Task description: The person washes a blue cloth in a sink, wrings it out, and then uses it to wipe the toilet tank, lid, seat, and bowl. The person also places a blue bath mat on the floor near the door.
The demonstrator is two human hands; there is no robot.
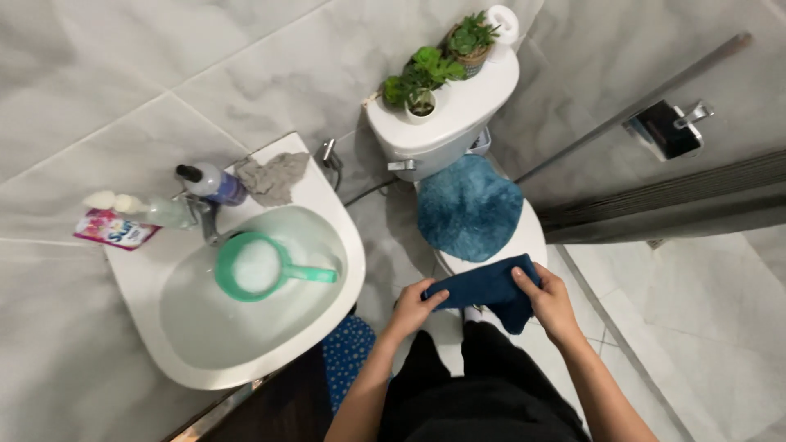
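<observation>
At far left a pink sachet point(113, 228) is lying on the sink point(344, 221) rim beside a purple bottle point(214, 184) and a crumpled grey rag point(272, 177), while a green dipper point(260, 267) of suds is sitting in the basin; right of it the toilet tank point(458, 115) is carrying small potted plants point(430, 74) above a blue fuzzy lid cover point(468, 206). The left hand point(416, 308) is pinching one end of the dark blue cloth point(490, 286) and the right hand point(547, 301) is gripping the other, stretching it just over the toilet's front edge. The cloth's hanging corner is hiding part of the right palm.
</observation>
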